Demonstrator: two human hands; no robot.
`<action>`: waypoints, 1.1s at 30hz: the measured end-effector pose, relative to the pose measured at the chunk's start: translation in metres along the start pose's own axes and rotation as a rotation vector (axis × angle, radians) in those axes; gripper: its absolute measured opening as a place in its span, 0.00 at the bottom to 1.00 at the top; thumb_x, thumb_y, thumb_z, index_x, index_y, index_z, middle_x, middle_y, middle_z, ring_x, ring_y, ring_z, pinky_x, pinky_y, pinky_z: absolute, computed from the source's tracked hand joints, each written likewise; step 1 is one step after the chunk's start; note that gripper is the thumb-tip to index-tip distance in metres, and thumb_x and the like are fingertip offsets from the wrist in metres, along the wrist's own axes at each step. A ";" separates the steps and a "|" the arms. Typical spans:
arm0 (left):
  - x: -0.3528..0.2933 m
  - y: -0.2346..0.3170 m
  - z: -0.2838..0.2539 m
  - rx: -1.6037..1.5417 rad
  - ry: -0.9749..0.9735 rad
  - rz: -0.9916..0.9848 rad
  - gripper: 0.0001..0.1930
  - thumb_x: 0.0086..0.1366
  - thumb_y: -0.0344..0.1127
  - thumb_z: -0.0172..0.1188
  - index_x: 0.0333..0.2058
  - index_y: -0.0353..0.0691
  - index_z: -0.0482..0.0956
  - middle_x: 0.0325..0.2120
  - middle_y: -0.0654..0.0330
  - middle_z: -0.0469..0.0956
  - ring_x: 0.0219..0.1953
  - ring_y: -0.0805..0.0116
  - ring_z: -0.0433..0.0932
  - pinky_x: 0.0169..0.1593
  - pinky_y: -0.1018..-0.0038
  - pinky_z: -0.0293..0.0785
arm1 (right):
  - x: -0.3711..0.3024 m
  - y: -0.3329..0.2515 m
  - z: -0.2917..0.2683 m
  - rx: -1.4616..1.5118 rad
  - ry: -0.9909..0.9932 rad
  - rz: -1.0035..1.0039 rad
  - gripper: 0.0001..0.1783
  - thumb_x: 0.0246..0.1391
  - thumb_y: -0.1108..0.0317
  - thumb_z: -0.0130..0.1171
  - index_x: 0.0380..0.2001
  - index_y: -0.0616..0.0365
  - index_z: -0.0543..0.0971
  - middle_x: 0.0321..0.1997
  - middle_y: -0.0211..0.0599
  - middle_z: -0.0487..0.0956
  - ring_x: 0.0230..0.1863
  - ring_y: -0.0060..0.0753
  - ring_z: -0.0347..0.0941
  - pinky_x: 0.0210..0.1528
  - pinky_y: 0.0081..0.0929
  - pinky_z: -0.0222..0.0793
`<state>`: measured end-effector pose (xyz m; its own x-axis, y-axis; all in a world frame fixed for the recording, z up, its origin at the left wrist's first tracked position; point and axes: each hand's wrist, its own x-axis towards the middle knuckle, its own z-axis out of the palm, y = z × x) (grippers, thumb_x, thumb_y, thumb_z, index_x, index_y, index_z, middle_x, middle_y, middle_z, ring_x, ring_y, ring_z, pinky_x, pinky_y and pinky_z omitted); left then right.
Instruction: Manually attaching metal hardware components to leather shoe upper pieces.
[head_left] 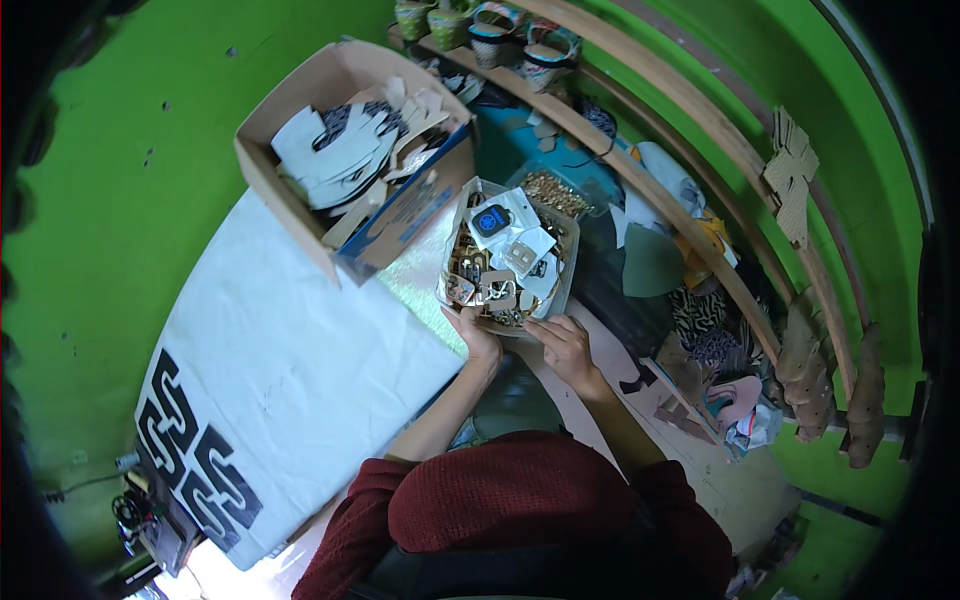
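A clear plastic tub (573, 262) is in front of me, filled with metal buckles and other small fittings. White cards or small packets (514, 208) lie on top, one carrying a dark square patch (491, 221) with a blue mark. My left hand (477, 336) grips the tub's near left corner, thumb up at the rim. At the near right edge, my right hand (562, 347) has its fingers curled and closed against the rim. Whether a small piece is also between those fingers is hidden.
A cardboard box (290, 95) of cut scraps stands on the white-covered table (310, 330) at left. Behind the tub is another container (556, 193) of small gold-coloured pieces. Curved wooden rails (650, 190) with small baskets (492, 40) run along the green wall.
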<state>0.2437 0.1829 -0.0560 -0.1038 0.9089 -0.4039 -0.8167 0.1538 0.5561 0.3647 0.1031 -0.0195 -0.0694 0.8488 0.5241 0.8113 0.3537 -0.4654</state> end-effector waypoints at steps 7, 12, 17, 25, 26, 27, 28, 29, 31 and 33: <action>-0.027 0.056 -0.039 0.003 0.043 0.104 0.31 0.48 0.27 0.46 0.55 0.43 0.57 0.47 0.56 0.66 0.47 0.63 0.68 0.52 0.66 0.66 | -0.011 -0.051 0.029 0.059 -0.022 -0.070 0.22 0.33 0.82 0.53 0.36 0.58 0.82 0.37 0.34 0.82 0.31 0.35 0.73 0.33 0.30 0.69; -0.036 0.088 -0.071 -0.033 0.076 0.158 0.33 0.48 0.27 0.46 0.58 0.43 0.55 0.49 0.56 0.65 0.50 0.62 0.67 0.54 0.66 0.65 | -0.017 -0.083 0.048 0.083 -0.047 -0.121 0.19 0.38 0.79 0.52 0.37 0.56 0.81 0.37 0.31 0.81 0.31 0.32 0.72 0.33 0.30 0.68; -0.045 0.112 -0.103 -0.049 0.080 0.230 0.34 0.48 0.28 0.46 0.59 0.43 0.55 0.49 0.56 0.65 0.51 0.61 0.67 0.55 0.65 0.65 | -0.014 -0.110 0.063 0.150 -0.083 -0.196 0.19 0.36 0.81 0.53 0.35 0.57 0.82 0.36 0.32 0.82 0.30 0.33 0.73 0.33 0.29 0.67; -0.032 0.135 -0.159 -0.183 0.274 0.238 0.34 0.49 0.31 0.48 0.59 0.43 0.55 0.52 0.56 0.65 0.52 0.60 0.67 0.56 0.64 0.66 | 0.011 -0.128 0.100 0.192 -0.210 -0.364 0.19 0.37 0.76 0.56 0.37 0.54 0.81 0.36 0.26 0.81 0.33 0.25 0.73 0.33 0.24 0.68; -0.030 0.136 -0.163 -0.240 0.290 0.205 0.32 0.50 0.31 0.48 0.57 0.44 0.56 0.51 0.56 0.66 0.51 0.61 0.68 0.55 0.64 0.66 | 0.016 -0.127 0.104 0.180 -0.232 -0.401 0.18 0.37 0.75 0.56 0.37 0.53 0.81 0.35 0.25 0.81 0.33 0.25 0.73 0.33 0.24 0.68; -0.028 0.137 -0.158 -0.241 0.297 0.202 0.32 0.50 0.31 0.48 0.57 0.44 0.56 0.51 0.56 0.66 0.51 0.61 0.68 0.55 0.64 0.66 | 0.020 -0.124 0.107 0.163 -0.255 -0.432 0.17 0.37 0.75 0.56 0.36 0.53 0.81 0.35 0.25 0.81 0.33 0.25 0.73 0.33 0.24 0.68; -0.026 0.138 -0.152 -0.175 0.352 0.238 0.28 0.53 0.34 0.48 0.55 0.43 0.59 0.49 0.56 0.68 0.50 0.60 0.69 0.55 0.62 0.67 | 0.025 -0.121 0.110 0.164 -0.262 -0.430 0.17 0.37 0.75 0.56 0.36 0.53 0.81 0.35 0.25 0.81 0.33 0.25 0.73 0.33 0.24 0.68; -0.026 0.139 -0.147 -0.107 0.406 0.273 0.25 0.55 0.37 0.48 0.53 0.43 0.62 0.47 0.57 0.70 0.50 0.59 0.71 0.54 0.60 0.67 | 0.029 -0.116 0.113 0.154 -0.271 -0.443 0.16 0.38 0.75 0.56 0.35 0.53 0.81 0.34 0.25 0.81 0.33 0.25 0.74 0.33 0.24 0.68; -0.023 0.141 -0.153 -0.099 0.369 0.253 0.24 0.56 0.38 0.52 0.52 0.45 0.62 0.47 0.59 0.69 0.51 0.62 0.69 0.54 0.58 0.65 | 0.037 -0.106 0.117 0.155 -0.289 -0.465 0.15 0.39 0.74 0.56 0.34 0.53 0.81 0.34 0.25 0.81 0.34 0.25 0.74 0.33 0.23 0.68; -0.031 0.140 -0.143 0.234 0.436 0.147 0.24 0.56 0.39 0.56 0.51 0.46 0.61 0.49 0.61 0.68 0.52 0.66 0.66 0.54 0.57 0.63 | 0.043 -0.086 0.117 0.135 -0.287 -0.457 0.13 0.41 0.74 0.55 0.33 0.52 0.82 0.33 0.26 0.81 0.35 0.26 0.74 0.33 0.24 0.68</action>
<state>0.0518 0.1203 -0.0697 -0.4757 0.6887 -0.5472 -0.6321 0.1649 0.7571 0.2238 0.1551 -0.0405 -0.5673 0.6636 0.4877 0.5817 0.7421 -0.3332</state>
